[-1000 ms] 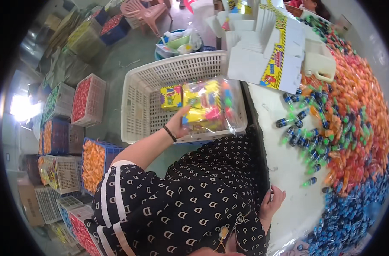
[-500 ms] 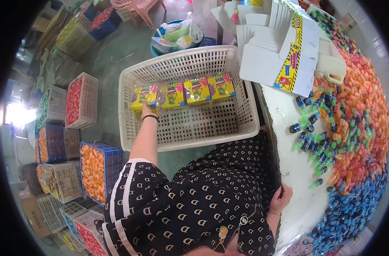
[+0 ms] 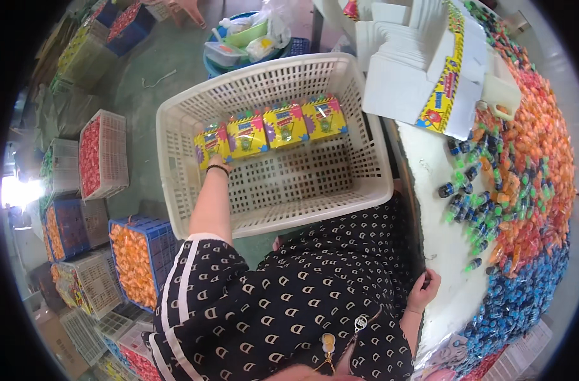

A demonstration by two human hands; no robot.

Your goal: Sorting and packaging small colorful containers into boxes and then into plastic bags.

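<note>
Inside a large white plastic basket (image 3: 273, 219), several yellow printed display boxes (image 3: 286, 126) in clear wrap stand in a row along the far side. My left hand (image 3: 214, 160) reaches in and grips the near side of the leftmost yellow box (image 3: 208, 141); part of its fingers is hidden against the box. That box sits beside its neighbour, in line with the row. At the edge of the white table, my right hand (image 3: 424, 291) rests with loosely curled fingers, thumb apart from them and nothing visible in between.
On the white table (image 3: 439, 235) lie heaps of small bottle-shaped pieces, orange (image 3: 543, 140), blue (image 3: 524, 305) and dark with green caps (image 3: 470, 190). Folded white cartons (image 3: 397, 82) stack at its far end. Filled crates (image 3: 134, 260) line the left; a blue tub (image 3: 248, 54) stands beyond the basket.
The leftmost box, slightly askew before, now lines up with the row, my left hand still at it. The view has shifted a little. My right hand stays at the table edge.
</note>
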